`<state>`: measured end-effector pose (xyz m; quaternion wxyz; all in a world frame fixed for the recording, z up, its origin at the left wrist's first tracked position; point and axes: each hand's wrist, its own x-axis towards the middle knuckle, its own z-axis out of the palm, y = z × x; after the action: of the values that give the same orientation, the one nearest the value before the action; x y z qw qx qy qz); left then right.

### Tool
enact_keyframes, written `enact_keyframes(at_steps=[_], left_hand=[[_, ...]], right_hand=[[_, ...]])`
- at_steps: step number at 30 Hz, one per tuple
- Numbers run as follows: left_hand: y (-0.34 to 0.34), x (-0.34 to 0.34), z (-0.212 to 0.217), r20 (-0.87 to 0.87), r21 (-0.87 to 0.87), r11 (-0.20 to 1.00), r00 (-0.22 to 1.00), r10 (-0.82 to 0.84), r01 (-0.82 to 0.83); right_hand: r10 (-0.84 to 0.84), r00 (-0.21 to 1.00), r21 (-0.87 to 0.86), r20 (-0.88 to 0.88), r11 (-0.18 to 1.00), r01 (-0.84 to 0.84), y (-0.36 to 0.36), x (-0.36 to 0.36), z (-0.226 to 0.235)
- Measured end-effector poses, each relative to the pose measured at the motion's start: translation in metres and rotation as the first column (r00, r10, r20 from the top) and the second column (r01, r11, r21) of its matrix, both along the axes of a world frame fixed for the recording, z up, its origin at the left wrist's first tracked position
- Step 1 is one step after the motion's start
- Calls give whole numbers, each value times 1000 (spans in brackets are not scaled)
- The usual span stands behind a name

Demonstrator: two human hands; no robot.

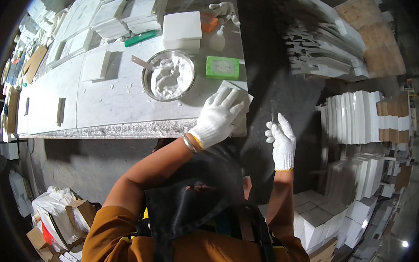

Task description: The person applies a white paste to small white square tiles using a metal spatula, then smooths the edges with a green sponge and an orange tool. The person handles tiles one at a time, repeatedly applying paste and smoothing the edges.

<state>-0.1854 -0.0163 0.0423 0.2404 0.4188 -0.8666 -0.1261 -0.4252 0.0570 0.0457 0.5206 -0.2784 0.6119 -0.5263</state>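
Observation:
My left hand (pixel 218 116), in a white knit glove, grips a small white stone tile (pixel 242 97) at the right end of the table. Its fingers lie along the tile's face. Off the table's right edge, my right hand (pixel 283 139), gloved too, is closed around a thin dark tool with a narrow blade (pixel 273 111), its exact kind unclear. Left of my left hand stands a steel bowl (pixel 146 85) of thick white paste (pixel 171 77). A flat scraper (pixel 142 62) leans on the bowl's rim. Behind the tile lies a green box (pixel 222 68).
On the marble table (pixel 120 104) stand a stack of white tiles (pixel 182 29), a white bottle (pixel 218 39), an orange item (pixel 208 22), spare gloves (pixel 225 11) and a green-handled tool (pixel 140 39). Stacked slabs (pixel 352 116) line the right side. Cardboard and plastic scraps (pixel 60 218) lie lower left.

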Motion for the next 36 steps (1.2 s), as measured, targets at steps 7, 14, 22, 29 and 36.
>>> enact_keyframes(at_steps=[7, 14, 22, 29, 36], left_hand=[[-5, 37, 8, -38, 84, 996, 999, 7, -4], [-4, 36, -1, -123, 41, 999, 992, 14, -9], [4, 26, -19, -191, 24, 998, 979, 64, -61], [10, 47, -27, -260, 121, 991, 965, -27, 60], [23, 70, -16, -185, 139, 990, 981, 65, -40]], right_hand=[[-54, 998, 56, 37, 997, 52, 18, 12, -5], [-66, 998, 30, 9, 997, 66, 11, 13, -8], [74, 984, -89, -164, 992, -89, -41, 63, 47], [221, 648, -252, -729, 793, -555, -98, 154, 54], [289, 18, 180, -957, 641, -746, -129, 197, 51]])
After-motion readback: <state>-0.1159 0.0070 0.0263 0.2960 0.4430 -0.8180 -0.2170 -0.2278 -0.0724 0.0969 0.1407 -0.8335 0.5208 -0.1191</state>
